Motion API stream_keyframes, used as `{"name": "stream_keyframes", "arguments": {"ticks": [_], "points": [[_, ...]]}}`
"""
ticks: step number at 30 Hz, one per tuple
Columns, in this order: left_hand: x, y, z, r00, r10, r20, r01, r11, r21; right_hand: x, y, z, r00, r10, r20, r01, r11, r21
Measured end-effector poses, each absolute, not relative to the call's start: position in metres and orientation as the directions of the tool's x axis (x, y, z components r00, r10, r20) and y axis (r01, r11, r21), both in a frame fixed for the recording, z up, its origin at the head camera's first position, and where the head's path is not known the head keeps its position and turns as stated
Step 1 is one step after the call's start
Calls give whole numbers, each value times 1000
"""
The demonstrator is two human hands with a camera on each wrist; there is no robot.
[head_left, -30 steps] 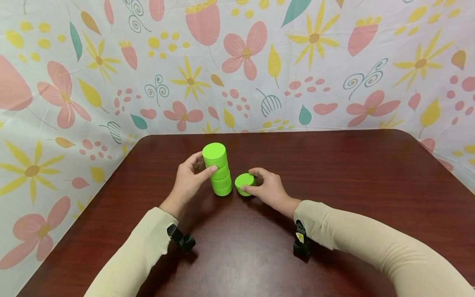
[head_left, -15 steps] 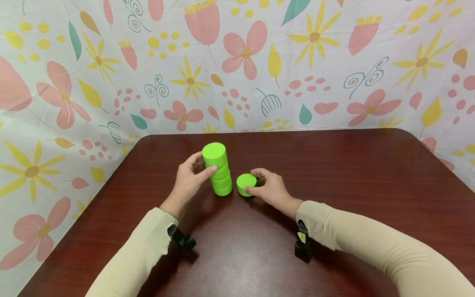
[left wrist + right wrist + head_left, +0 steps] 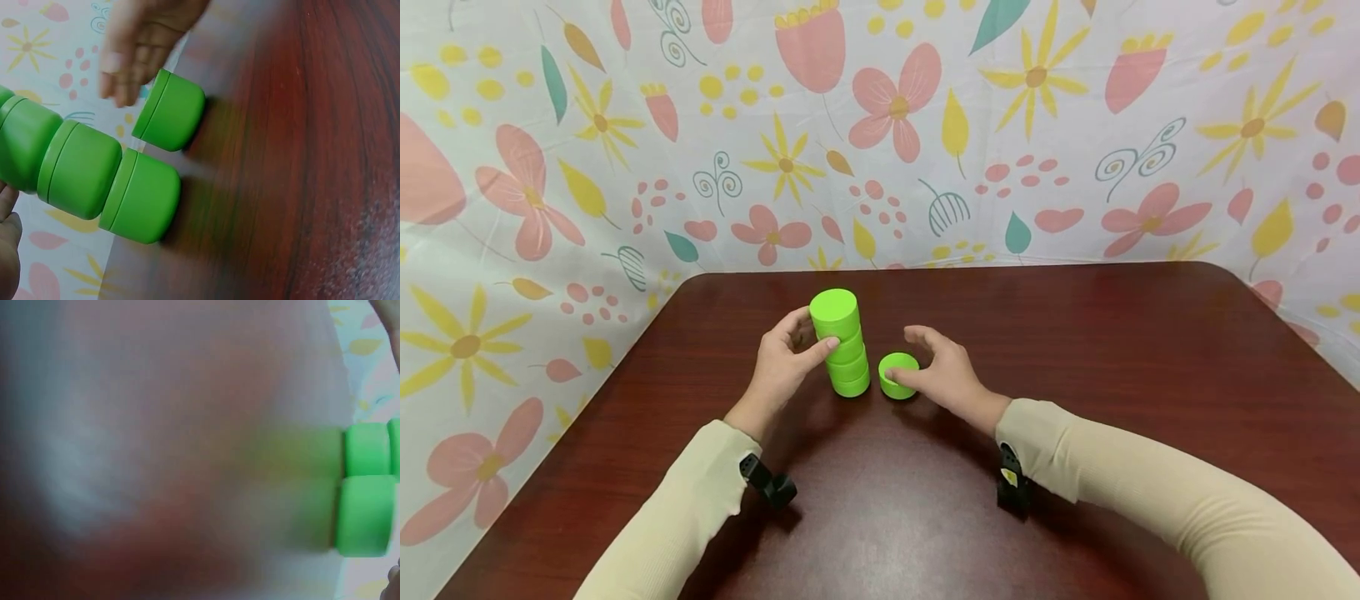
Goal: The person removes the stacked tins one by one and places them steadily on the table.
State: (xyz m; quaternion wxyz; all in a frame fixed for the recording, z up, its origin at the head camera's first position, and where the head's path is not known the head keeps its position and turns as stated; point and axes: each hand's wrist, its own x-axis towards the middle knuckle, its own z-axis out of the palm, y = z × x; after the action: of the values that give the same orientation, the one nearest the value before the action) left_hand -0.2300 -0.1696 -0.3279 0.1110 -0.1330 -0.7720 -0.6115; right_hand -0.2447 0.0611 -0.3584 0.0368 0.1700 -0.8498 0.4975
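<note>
A tower of several round green lidded jars (image 3: 847,368) stands on the table, its top jar set slightly to the left. My left hand (image 3: 777,368) holds the upper part, thumb in front and fingers behind. Just right of the tower sits a single green jar (image 3: 899,362), also seen as a jar (image 3: 172,114) in the left wrist view. My right hand (image 3: 953,377) hovers beside it with fingers spread. In the left wrist view the fingers of the right hand (image 3: 147,47) hang over the lid's edge; whether the thumb touches the jar I cannot tell.
The dark reddish-brown table (image 3: 1112,358) is glossy and rounded at its back corners. A white floral-print cloth (image 3: 955,200) hangs behind it and at the sides. A black wrist camera (image 3: 767,482) is strapped to each sleeve. The right wrist view is largely blurred.
My right hand was pinching the single jar, which shifted slightly right, away from the tower. Now its fingers have lifted and spread off the jar. The left hand and tower have stayed put.
</note>
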Motion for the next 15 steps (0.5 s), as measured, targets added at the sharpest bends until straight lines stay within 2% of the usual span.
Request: {"name": "stream_keyframes", "arguments": {"ticks": [9, 15], "points": [[-230, -173, -337, -944, 84, 319, 330, 192, 924, -250, 50, -315, -893, -303, 333, -427, 332, -841], [-229, -172, -345, -948, 78, 307, 317, 179, 931, -253, 40, -296, -873, -354, 336, -443, 284, -850]]}}
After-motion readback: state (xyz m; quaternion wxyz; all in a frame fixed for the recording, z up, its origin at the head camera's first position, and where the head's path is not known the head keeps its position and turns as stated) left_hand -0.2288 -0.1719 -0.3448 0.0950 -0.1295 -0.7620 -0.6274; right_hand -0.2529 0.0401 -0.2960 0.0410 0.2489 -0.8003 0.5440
